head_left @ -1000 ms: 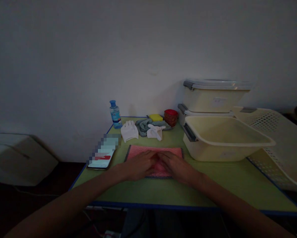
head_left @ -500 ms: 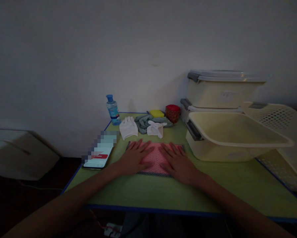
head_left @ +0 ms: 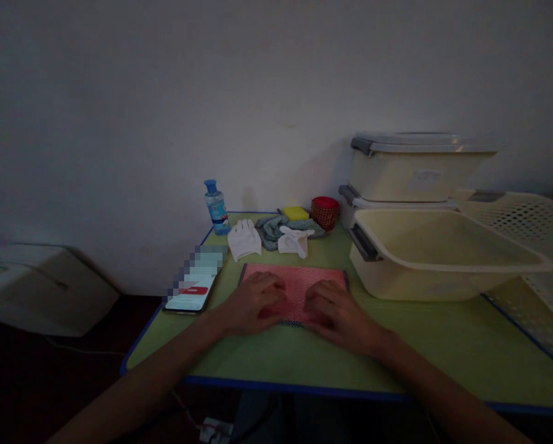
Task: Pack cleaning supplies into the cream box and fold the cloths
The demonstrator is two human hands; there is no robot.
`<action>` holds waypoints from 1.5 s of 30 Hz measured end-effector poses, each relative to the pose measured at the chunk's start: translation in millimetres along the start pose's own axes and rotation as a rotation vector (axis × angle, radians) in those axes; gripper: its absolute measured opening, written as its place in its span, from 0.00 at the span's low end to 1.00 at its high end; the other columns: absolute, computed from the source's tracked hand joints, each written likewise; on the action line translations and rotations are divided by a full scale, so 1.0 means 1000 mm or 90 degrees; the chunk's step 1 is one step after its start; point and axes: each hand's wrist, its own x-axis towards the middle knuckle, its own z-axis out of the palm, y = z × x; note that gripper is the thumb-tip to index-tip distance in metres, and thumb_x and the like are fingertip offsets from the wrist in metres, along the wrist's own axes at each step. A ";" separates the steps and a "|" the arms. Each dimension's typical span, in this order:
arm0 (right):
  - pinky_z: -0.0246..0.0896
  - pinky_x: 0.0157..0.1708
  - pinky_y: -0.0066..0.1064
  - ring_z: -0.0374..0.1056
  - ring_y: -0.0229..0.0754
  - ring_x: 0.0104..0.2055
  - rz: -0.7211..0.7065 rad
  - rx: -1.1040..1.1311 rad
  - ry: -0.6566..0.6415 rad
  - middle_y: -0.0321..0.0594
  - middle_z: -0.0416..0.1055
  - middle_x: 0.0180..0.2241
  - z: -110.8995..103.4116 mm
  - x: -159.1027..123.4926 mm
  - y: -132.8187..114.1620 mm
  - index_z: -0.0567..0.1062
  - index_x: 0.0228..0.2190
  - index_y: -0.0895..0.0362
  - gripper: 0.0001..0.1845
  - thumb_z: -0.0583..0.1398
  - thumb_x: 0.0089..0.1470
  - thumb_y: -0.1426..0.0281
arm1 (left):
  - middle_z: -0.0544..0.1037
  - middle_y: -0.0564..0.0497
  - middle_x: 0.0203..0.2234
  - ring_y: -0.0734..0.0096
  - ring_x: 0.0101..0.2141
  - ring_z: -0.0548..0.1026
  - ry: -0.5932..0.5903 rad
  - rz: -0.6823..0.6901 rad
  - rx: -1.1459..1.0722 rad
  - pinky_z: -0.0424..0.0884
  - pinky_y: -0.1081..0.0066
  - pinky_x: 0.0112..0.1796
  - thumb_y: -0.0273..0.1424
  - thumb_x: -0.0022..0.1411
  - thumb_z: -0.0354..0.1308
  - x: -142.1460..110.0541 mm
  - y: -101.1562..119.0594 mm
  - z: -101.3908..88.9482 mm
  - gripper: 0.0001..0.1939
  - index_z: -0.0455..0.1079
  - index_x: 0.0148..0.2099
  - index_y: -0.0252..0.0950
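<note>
A pink cloth (head_left: 297,287) with a dark checked border lies flat on the green table. My left hand (head_left: 254,303) rests over its left part, fingers bent and thumb held apart near the front border. Over the right part is my right hand (head_left: 337,313), its fingers curled likewise and the thumb by the near edge. Both hands are open, and no cloth shows lifted between the fingers. Some fingertips of the right hand are hidden from view. Behind the cloth lie a white glove (head_left: 245,239), a crumpled white glove-like piece (head_left: 294,242) and a grey-green cloth (head_left: 270,229).
A phone (head_left: 195,280) lies at the left edge, with a blue bottle (head_left: 217,209) behind it. A yellow sponge (head_left: 295,213) and a red woven basket (head_left: 325,213) stand at the back. To the right are a cream tub (head_left: 410,283), a lidded box (head_left: 396,176) and a perforated basket (head_left: 530,222).
My hands have gone from flat with fingers stretched out to bent fingers, drawn back toward the cloth's near edge. The cloth stays flat. The view has shifted slightly.
</note>
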 end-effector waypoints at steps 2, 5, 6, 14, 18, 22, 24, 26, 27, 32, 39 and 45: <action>0.59 0.40 0.34 0.64 0.41 0.37 -0.046 -0.018 -0.034 0.42 0.70 0.32 0.002 0.001 -0.004 0.72 0.29 0.58 0.07 0.56 0.53 0.68 | 0.73 0.46 0.36 0.67 0.39 0.69 -0.004 0.077 0.011 0.64 0.68 0.42 0.34 0.59 0.52 0.000 0.006 0.001 0.09 0.70 0.37 0.35; 0.58 0.37 0.31 0.64 0.39 0.34 -0.067 -0.052 -0.077 0.40 0.69 0.30 0.008 0.002 -0.006 0.72 0.28 0.59 0.05 0.57 0.52 0.70 | 0.73 0.49 0.30 0.69 0.34 0.69 -0.016 0.139 0.069 0.63 0.69 0.37 0.32 0.59 0.53 0.000 0.008 0.005 0.08 0.69 0.33 0.34; 0.58 0.36 0.30 0.63 0.38 0.33 -0.065 -0.059 -0.084 0.40 0.69 0.30 0.009 0.002 -0.005 0.72 0.28 0.59 0.05 0.57 0.53 0.71 | 0.73 0.49 0.29 0.69 0.33 0.69 -0.020 0.148 0.086 0.62 0.69 0.36 0.32 0.59 0.53 0.001 0.008 0.006 0.07 0.69 0.32 0.34; 0.58 0.33 0.29 0.64 0.38 0.32 -0.089 -0.095 -0.076 0.41 0.70 0.28 0.009 0.001 -0.002 0.72 0.29 0.60 0.08 0.54 0.55 0.72 | 0.71 0.53 0.25 0.73 0.27 0.66 0.011 0.190 0.157 0.58 0.70 0.32 0.27 0.60 0.51 0.002 0.009 0.008 0.09 0.66 0.28 0.34; 0.58 0.34 0.29 0.64 0.39 0.33 -0.095 -0.100 -0.063 0.41 0.70 0.30 0.009 0.000 -0.002 0.72 0.30 0.59 0.07 0.54 0.55 0.71 | 0.71 0.53 0.24 0.73 0.27 0.65 0.022 0.199 0.173 0.57 0.70 0.31 0.26 0.61 0.49 0.001 0.009 0.009 0.09 0.66 0.28 0.34; 0.57 0.32 0.29 0.63 0.38 0.31 -0.117 -0.111 -0.011 0.41 0.70 0.28 0.011 -0.001 0.000 0.72 0.30 0.59 0.10 0.51 0.56 0.74 | 0.71 0.53 0.23 0.73 0.26 0.65 0.047 0.212 0.152 0.58 0.70 0.31 0.25 0.62 0.47 0.000 0.010 0.005 0.10 0.67 0.30 0.33; 0.56 0.31 0.29 0.62 0.38 0.30 -0.129 -0.125 0.015 0.41 0.69 0.28 0.011 -0.001 0.000 0.72 0.29 0.59 0.12 0.49 0.58 0.74 | 0.71 0.53 0.22 0.73 0.25 0.65 0.072 0.211 0.146 0.58 0.70 0.30 0.24 0.62 0.47 0.000 0.011 0.003 0.12 0.66 0.28 0.33; 0.55 0.30 0.29 0.62 0.37 0.29 -0.125 -0.127 0.036 0.41 0.69 0.26 0.010 -0.001 0.000 0.71 0.28 0.59 0.15 0.47 0.60 0.74 | 0.71 0.53 0.22 0.73 0.26 0.65 0.092 0.216 0.153 0.58 0.70 0.30 0.24 0.63 0.47 0.000 0.011 0.002 0.12 0.66 0.27 0.33; 0.55 0.30 0.29 0.61 0.37 0.29 -0.119 -0.121 0.045 0.40 0.68 0.26 0.009 0.000 -0.001 0.71 0.27 0.60 0.16 0.46 0.60 0.74 | 0.72 0.53 0.23 0.73 0.26 0.65 0.096 0.219 0.159 0.58 0.70 0.31 0.24 0.63 0.48 0.000 0.011 0.001 0.11 0.66 0.28 0.33; 0.56 0.30 0.28 0.61 0.36 0.29 -0.080 -0.090 -0.005 0.39 0.67 0.26 0.007 0.001 -0.002 0.70 0.27 0.60 0.15 0.48 0.60 0.74 | 0.72 0.53 0.24 0.73 0.27 0.65 0.062 0.215 0.170 0.59 0.70 0.32 0.24 0.64 0.46 -0.001 0.010 0.003 0.11 0.66 0.30 0.33; 0.58 0.36 0.32 0.61 0.41 0.35 -0.085 -0.058 -0.119 0.45 0.67 0.31 0.004 -0.003 -0.001 0.73 0.33 0.62 0.11 0.51 0.52 0.78 | 0.71 0.52 0.25 0.72 0.28 0.67 -0.027 0.175 0.151 0.60 0.70 0.32 0.24 0.63 0.47 -0.003 0.009 0.006 0.09 0.67 0.31 0.33; 0.61 0.37 0.30 0.64 0.40 0.37 -0.024 0.032 -0.170 0.45 0.68 0.33 -0.001 0.000 0.000 0.73 0.38 0.62 0.14 0.52 0.50 0.79 | 0.72 0.49 0.30 0.71 0.32 0.69 -0.115 0.095 -0.009 0.63 0.73 0.33 0.23 0.60 0.47 -0.002 0.007 0.000 0.09 0.70 0.35 0.33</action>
